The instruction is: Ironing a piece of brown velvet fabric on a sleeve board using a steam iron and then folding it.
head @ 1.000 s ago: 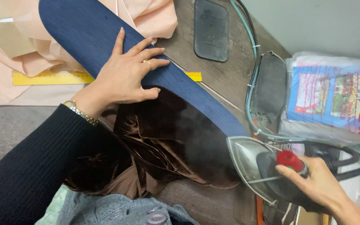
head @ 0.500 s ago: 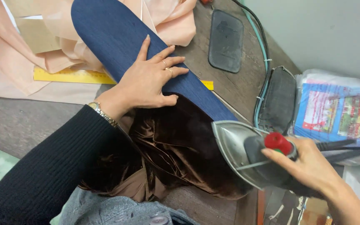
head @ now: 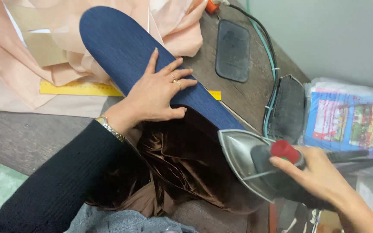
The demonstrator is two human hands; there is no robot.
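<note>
- Step: pressing brown velvet fabric [head: 182, 172] over a blue sleeve board [head: 152, 64].
- Left hand [head: 158, 92]: fingers spread flat on the board, at 10 o'clock from the iron.
- Right hand [head: 320, 177]: closed around the iron [head: 255, 164] handle, soleplate tilted above the fabric.
- Next move likely calls for lowering the iron squarely, clear of the left fingers.

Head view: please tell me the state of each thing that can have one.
left hand: open, flat on the blue pressing board
right hand: closed on the iron
iron: tilted, over the brown fabric
brown fabric: crumpled
yellow ruler: flat, partly covered
</note>
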